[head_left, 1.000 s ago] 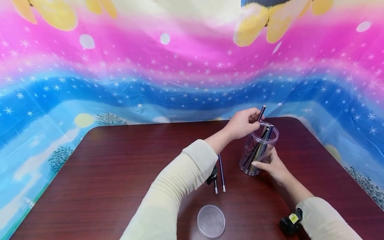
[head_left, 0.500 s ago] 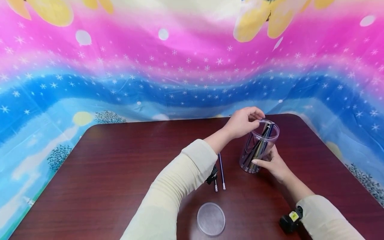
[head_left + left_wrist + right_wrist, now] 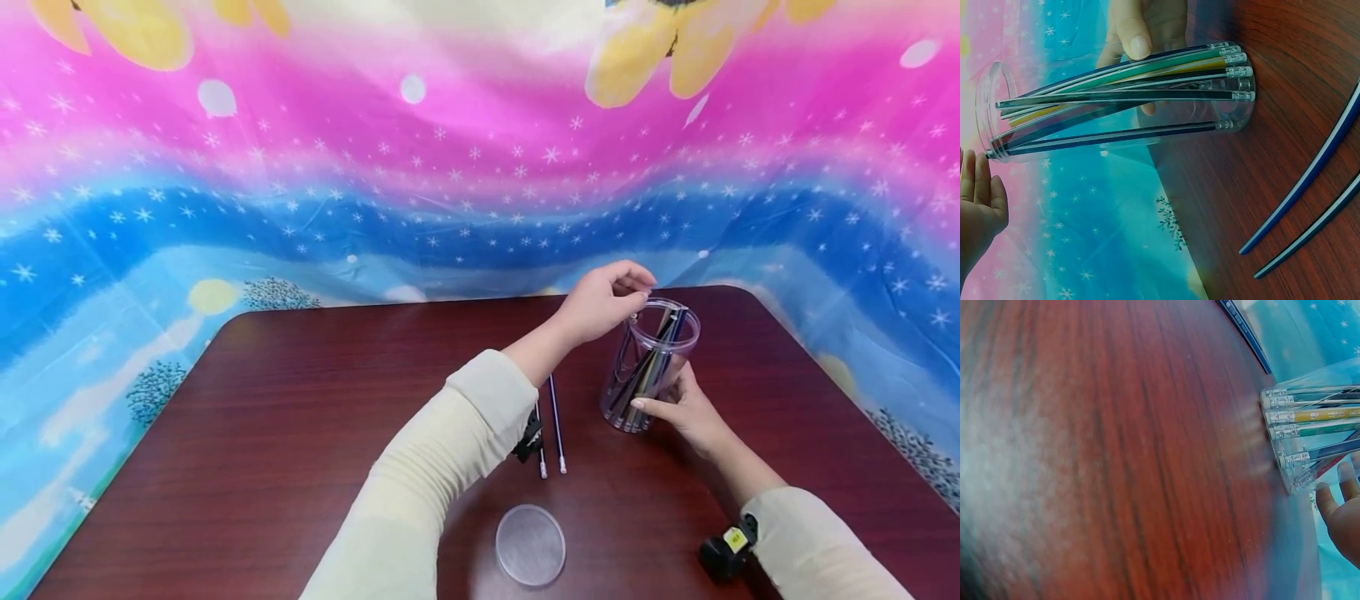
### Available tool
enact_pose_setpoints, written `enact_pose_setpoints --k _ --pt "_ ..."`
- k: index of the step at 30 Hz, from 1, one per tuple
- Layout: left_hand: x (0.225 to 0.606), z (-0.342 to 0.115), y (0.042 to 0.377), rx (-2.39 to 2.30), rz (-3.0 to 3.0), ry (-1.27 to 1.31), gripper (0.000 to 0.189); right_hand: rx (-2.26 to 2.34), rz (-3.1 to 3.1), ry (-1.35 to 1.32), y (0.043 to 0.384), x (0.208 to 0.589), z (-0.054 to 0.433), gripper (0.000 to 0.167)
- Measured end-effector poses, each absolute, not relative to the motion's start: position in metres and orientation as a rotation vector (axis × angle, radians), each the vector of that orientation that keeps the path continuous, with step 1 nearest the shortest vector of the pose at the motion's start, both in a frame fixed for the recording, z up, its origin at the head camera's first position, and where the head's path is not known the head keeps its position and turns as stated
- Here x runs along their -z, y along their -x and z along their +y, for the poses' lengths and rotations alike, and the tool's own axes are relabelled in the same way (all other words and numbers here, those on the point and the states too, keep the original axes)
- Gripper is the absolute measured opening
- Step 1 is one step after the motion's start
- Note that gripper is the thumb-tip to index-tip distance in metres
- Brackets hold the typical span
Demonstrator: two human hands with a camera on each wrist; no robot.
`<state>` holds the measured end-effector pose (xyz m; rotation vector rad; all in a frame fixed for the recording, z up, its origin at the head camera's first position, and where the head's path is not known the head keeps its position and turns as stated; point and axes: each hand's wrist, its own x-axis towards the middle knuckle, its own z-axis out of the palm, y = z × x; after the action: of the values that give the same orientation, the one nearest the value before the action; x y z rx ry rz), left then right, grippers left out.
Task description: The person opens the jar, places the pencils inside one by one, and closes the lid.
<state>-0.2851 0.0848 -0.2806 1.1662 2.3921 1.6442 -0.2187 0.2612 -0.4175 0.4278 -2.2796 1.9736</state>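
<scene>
A clear plastic jar (image 3: 694, 337) stands upright on the table, held low on its side by my right hand (image 3: 693, 417), the thumb across the front. Inside, several striped pencils (image 3: 1141, 132) lean with their eraser ends down. At the jar's rim is my left hand (image 3: 603, 304), its fingers loosely bent and nothing held between them. The left wrist view shows those fingertips right by the tip of a dark blue pencil in the jar. Right of my left sleeve lie a blue pencil (image 3: 557, 425) and a dark pencil (image 3: 1310, 232), side by side.
A round clear lid (image 3: 530, 546) lies flat near the table's front edge. The dark red wooden table (image 3: 300, 433) has a patterned cloth (image 3: 480, 167) hanging behind and around it. Each wrist carries a small black camera (image 3: 723, 554).
The pencil that my left hand held at the rim has gone down into the jar. That hand has let go and shifted slightly left. My right hand still holds the jar.
</scene>
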Motion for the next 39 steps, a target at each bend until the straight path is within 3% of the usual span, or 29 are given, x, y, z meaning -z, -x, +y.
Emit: enact_pose_setpoints --k 39 --pt "0.281 0.092 0.286 -1.759 2.255 -1.145 0.014 -2.006 -2.223 -0.48 0.22 0.422 0.264 0.068"
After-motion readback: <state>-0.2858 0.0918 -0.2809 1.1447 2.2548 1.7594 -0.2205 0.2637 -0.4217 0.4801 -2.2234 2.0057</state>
